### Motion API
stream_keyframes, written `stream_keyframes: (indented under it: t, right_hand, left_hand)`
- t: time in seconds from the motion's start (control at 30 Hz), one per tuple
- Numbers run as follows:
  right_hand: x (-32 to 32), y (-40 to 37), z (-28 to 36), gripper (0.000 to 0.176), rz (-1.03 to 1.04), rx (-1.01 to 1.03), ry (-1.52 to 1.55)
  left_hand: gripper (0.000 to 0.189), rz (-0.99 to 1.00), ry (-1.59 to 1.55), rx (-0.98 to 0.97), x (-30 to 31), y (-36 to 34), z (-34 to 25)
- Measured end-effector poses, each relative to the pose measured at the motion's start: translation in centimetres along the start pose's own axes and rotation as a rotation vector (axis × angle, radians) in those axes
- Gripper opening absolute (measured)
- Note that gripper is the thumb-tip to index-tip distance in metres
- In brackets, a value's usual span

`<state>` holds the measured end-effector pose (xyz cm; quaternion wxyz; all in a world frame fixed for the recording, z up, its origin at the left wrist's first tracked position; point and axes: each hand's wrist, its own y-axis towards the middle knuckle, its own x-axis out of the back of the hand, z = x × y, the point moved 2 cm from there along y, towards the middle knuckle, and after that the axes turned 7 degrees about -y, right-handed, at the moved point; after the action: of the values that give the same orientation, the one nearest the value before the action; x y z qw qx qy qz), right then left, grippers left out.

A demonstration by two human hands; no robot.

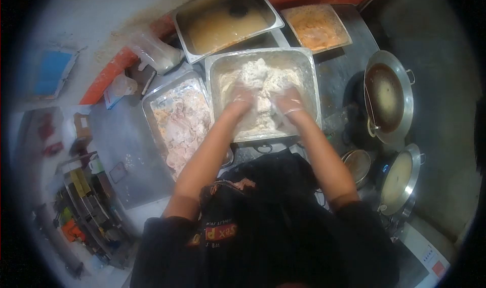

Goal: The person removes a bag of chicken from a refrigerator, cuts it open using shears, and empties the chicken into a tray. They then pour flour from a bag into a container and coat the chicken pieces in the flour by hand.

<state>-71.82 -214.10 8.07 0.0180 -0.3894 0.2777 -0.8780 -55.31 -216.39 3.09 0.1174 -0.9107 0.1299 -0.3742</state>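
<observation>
Both hands are down in a deep metal pan (264, 135) of white flour (263, 105). My left hand (242, 99) is at the left side of the flour, and my right hand (289, 101) is at the right side. Thin clear plastic, apparently gloves, shows around both hands. Flour and blur hide the fingers, so their grip does not show. Flour-coated lumps (254, 73) are heaped just beyond the hands; what is under the coating cannot be made out.
At left lies a tray of floured, pale pink meat pieces (185, 121). Behind are a pan of cloudy liquid (228, 27) and a tray of orange-brown food (316, 29). Two wide woks (387, 93) with liquid stand at right. A plastic bag (157, 54) lies at upper left.
</observation>
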Motion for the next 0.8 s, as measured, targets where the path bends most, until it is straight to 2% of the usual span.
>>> stream_keyframes:
  t: [0.07,0.1,0.17,0.2,0.23,0.27,0.3,0.37,0.4,0.47,0.5,0.53,0.57,0.6,0.63,0.7,0.73,0.8]
  right_hand:
    - [1.6,-0.9,-1.4,0.053,0.012,0.326,0.137]
    - [2.4,-0.4,-2.4,0.053,0.013,0.323,0.138]
    - [2.5,1.0,-4.8,0.048,0.170,0.149,-0.336]
    - [0.6,1.8,-6.3,0.048,0.173,0.146,-0.337]
    - [-2.3,3.0,-8.4,0.044,0.199,0.090,-0.041]
    - [-2.9,2.9,-7.8,0.040,0.218,0.039,0.255]
    - [-3.3,2.6,-7.3,0.040,0.219,0.044,0.254]
    - [-1.7,-1.0,-1.5,0.043,0.135,-0.162,0.277]
    - [-6.5,3.1,-5.0,0.050,0.145,-0.161,0.326]
    - [-6.9,3.6,-4.0,0.056,0.088,-0.075,0.216]
    - [-7.1,3.5,-3.6,0.062,0.037,-0.010,0.105]
    - [-8.1,4.0,-4.3,0.062,0.037,-0.011,0.104]
    - [-9.2,5.2,-5.2,0.058,-0.059,0.028,-0.023]
    - [-9.9,5.8,-5.8,0.054,-0.149,0.062,-0.149]
    - [-9.4,5.5,-5.3,0.054,-0.143,0.059,-0.153]
    - [-7.8,4.1,-3.0,0.042,0.086,0.132,-0.448]
    - [-7.7,3.9,-2.8,0.042,0.088,0.130,-0.449]
    - [-7.2,3.2,-2.8,0.034,0.006,0.000,-0.451]
  left_hand:
    - [0.049,0.088,-0.070,0.031,1.0,-1.3,0.9]
    - [0.049,0.118,-0.078,0.052,1.3,-1.9,1.4]
    - [0.049,0.177,-0.095,0.122,1.2,-2.9,2.6]
    - [0.049,0.207,-0.121,0.171,1.0,-3.0,3.3]
    - [0.049,0.240,-0.198,0.221,0.5,-2.7,4.2]
    - [0.048,0.276,-0.300,0.275,0.6,-2.5,4.3]
    - [0.048,0.271,-0.300,0.275,0.5,-2.5,4.2]
    - [0.028,0.215,-1.149,0.577,0.7,-2.8,2.0]
    - [0.028,0.211,-1.146,0.576,0.6,-3.4,1.2]
    - [0.026,0.084,-1.304,0.622,0.2,-4.1,-0.1]
    - [0.026,0.085,-1.302,0.620,-1.0,-4.3,0.8]
    - [0.027,0.120,-1.387,0.547,-3.0,-4.0,2.6]
    - [0.027,0.152,-1.474,0.465,-4.4,-3.4,3.5]
    - [0.027,0.057,-1.369,0.437,-5.1,-3.1,3.7]
    - [0.027,0.057,-1.372,0.445,-4.9,-3.2,3.5]
    - [0.025,0.131,-1.179,0.432,-4.1,-3.6,3.0]
    - [0.025,0.132,-1.179,0.435,-5.9,-2.8,4.9]
    - [0.022,-0.009,-1.158,0.340,-10.8,-1.1,10.6]
